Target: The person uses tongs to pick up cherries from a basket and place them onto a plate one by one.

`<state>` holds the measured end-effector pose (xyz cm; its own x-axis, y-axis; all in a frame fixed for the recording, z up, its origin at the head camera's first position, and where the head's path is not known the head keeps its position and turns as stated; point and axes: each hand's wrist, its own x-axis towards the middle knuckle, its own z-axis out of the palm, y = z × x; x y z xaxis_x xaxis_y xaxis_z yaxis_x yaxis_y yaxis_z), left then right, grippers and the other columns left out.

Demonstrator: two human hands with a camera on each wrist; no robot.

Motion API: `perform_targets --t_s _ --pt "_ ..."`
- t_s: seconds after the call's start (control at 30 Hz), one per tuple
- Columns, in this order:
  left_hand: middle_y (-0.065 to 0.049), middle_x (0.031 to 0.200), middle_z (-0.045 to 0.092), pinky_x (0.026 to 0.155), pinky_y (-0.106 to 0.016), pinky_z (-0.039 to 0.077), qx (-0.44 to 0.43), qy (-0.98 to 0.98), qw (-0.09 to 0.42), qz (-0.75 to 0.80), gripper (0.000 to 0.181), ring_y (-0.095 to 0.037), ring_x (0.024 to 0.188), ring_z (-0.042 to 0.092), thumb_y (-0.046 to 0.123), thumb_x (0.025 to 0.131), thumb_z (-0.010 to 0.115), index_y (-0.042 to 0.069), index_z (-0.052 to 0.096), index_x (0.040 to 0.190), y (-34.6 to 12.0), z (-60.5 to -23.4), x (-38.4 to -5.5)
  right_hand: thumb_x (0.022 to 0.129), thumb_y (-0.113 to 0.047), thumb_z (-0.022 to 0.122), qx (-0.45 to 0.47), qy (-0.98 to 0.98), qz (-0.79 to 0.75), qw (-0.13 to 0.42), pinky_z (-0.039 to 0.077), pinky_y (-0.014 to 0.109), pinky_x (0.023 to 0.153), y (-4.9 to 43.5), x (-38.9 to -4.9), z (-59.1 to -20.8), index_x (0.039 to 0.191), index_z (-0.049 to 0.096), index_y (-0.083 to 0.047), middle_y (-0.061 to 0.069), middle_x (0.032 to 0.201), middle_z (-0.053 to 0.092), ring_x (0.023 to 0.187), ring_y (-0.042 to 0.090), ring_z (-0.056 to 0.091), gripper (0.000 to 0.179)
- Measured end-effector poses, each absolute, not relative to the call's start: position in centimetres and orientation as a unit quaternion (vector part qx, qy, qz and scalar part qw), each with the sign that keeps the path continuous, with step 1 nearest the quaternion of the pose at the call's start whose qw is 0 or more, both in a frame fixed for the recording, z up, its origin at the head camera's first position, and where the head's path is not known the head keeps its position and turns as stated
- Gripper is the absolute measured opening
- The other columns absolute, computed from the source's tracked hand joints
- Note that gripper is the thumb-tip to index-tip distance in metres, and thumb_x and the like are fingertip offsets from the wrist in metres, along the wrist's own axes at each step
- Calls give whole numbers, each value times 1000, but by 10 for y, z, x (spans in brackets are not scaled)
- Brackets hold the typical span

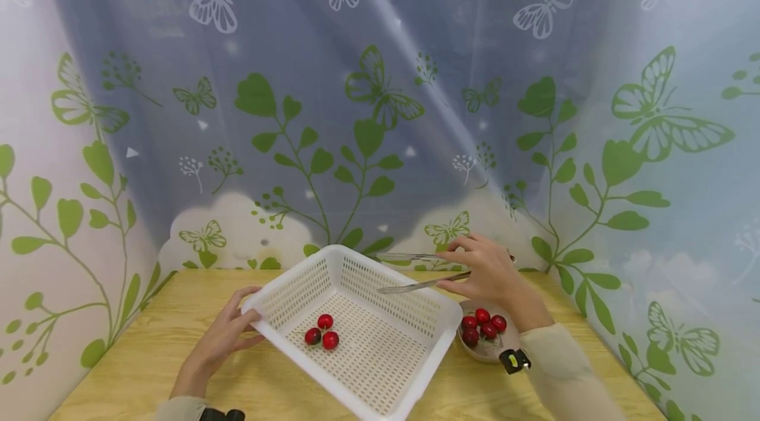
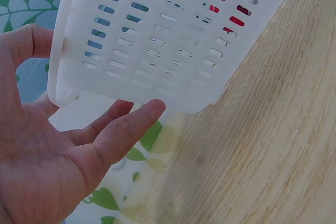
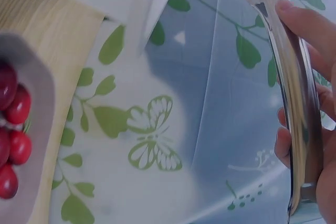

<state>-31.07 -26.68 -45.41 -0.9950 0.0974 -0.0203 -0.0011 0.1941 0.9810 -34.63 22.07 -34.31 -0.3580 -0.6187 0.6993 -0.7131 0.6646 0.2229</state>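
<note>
A white perforated plastic basket (image 1: 386,342) is in the middle of the head view, with three red cherries (image 1: 330,340) lying toward its left side. My left hand (image 1: 222,332) holds the basket's left corner by the rim; the left wrist view shows the fingers under the basket's wall (image 2: 157,51). Metal tongs (image 1: 415,286) are in my right hand (image 1: 483,272), their two arms spread apart over the basket's far right side. Nothing is between the tong tips. Beside the basket, partly below my right wrist, a pale bowl (image 1: 475,354) holds several cherries (image 1: 489,330).
Everything is over a light wooden table (image 1: 148,355). A patterned curtain (image 1: 356,111) with leaves and butterflies hangs behind and along both sides, close to the table's far edge.
</note>
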Motion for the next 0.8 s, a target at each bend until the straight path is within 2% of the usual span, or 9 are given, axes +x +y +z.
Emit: perform_targets --t_s 0.27,0.53,0.8 --pt "-31 144 50 99 -48 61 29 772 37 634 63 -25 107 69 14 102 49 16 23 159 -266 -453 -310 67 -40 93 424 -808 89 400 51 27 60 196 -355 -340 109 82 -19 0 99 74 83 17 61 49" --pt "-31 145 49 99 -48 61 25 771 37 635 62 -24 107 69 15 102 50 17 24 159 -265 -452 -309 68 -39 93 435 -800 117 395 56 33 66 183 -360 -343 108 82 -17 3 98 76 83 19 66 46" --pt "-30 146 49 99 -48 61 27 767 39 640 62 -24 107 69 15 103 49 16 24 159 -265 -451 -308 67 -40 94 441 -796 123 397 48 24 56 174 -362 -344 107 83 -17 2 93 74 69 13 62 47"
